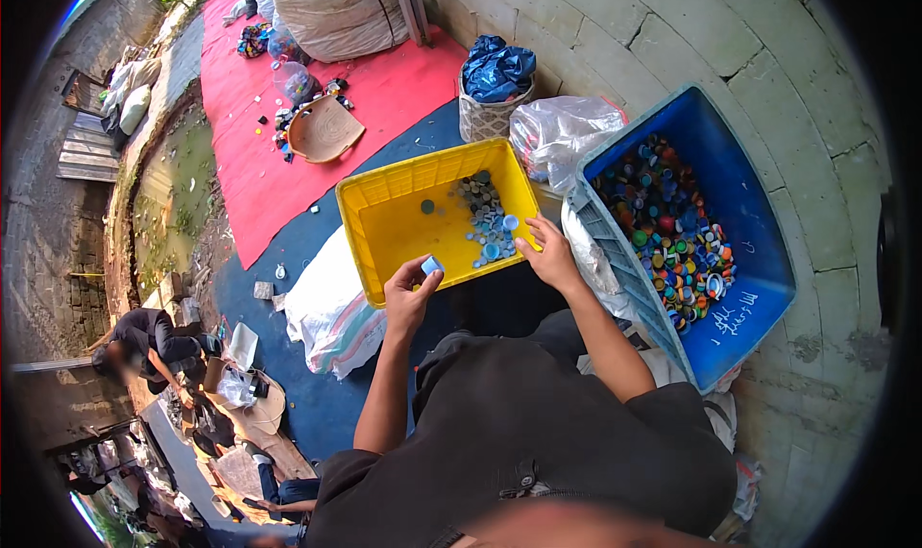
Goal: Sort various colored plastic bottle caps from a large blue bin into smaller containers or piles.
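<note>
My left hand (407,296) pinches a pale blue plastic bottle cap (432,265) between thumb and fingers, over the near left edge of a yellow plastic crate (403,224). At the crate's near right corner, my right hand (555,260) has its thumb and fingers apart with nothing between them. Just left of its fingertips is a light blue cap (511,222); whether it touches the crate wall, I cannot tell. Pale blue and greyish caps (484,213) lie loose along the crate's right side. One dark green cap (427,206) sits apart on its floor.
A tilted blue bin (753,260) of mixed coloured caps (670,238) stands right, by a block wall (799,144). Clear plastic bags (565,134) and a patterned basket (490,116) stand behind. A white woven sack (335,310) lies left. Another person (162,339) bends down farther left.
</note>
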`<act>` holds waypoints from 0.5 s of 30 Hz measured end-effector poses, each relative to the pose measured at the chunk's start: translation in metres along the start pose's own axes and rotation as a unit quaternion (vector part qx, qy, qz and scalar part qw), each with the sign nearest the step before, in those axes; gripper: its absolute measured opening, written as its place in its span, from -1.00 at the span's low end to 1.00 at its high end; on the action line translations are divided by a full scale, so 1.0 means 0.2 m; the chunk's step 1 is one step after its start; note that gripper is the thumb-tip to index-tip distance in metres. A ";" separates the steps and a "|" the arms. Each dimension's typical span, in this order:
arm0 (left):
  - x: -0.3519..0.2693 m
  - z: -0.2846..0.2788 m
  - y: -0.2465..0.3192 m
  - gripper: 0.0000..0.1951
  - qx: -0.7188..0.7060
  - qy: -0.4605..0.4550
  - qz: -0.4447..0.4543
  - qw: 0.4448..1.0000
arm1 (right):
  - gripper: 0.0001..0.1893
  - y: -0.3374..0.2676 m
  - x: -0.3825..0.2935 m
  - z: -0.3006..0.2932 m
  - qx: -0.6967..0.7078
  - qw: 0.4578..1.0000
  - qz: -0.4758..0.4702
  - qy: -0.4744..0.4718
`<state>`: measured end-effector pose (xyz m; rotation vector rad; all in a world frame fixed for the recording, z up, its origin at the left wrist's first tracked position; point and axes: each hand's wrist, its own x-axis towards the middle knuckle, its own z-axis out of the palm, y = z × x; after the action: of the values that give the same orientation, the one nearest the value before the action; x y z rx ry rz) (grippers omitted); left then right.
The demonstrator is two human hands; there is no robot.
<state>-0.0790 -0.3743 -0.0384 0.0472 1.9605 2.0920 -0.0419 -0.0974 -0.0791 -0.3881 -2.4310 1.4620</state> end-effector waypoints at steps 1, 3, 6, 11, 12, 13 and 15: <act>0.01 -0.03 -0.03 -0.63 -0.006 0.007 -0.001 1.000 | -0.58 -0.03 0.00 0.02 0.003 0.999 -0.003 -0.039; 0.05 -0.08 -0.07 -0.63 0.059 -0.010 0.001 0.998 | -0.56 -0.12 -0.02 0.06 0.003 0.997 -0.001 -0.081; 0.06 -0.06 -0.11 -0.64 0.000 -0.032 -0.036 0.999 | -0.61 -0.27 -0.10 0.12 0.115 0.957 0.079 -0.255; 0.03 -0.04 -0.14 -0.68 -0.024 -0.157 -0.084 0.984 | -0.58 -0.34 -0.23 0.28 0.147 0.962 0.027 -0.231; 0.04 -0.06 -0.15 -0.68 -0.019 -0.175 -0.095 0.980 | -0.58 -0.34 -0.25 0.29 0.131 0.965 0.021 -0.227; 0.04 -0.08 -0.16 -0.69 -0.014 -0.194 -0.106 0.975 | -0.59 -0.34 -0.26 0.31 0.116 0.968 0.015 -0.223; 0.05 -0.12 -0.17 -0.68 -0.013 -0.224 -0.115 0.968 | -0.60 -0.34 -0.26 0.31 0.121 0.966 0.016 -0.226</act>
<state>-0.0881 -0.3946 -0.0748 0.2531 1.5856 1.7691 -0.0226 -0.1979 -0.0516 -0.0381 -2.5289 2.0199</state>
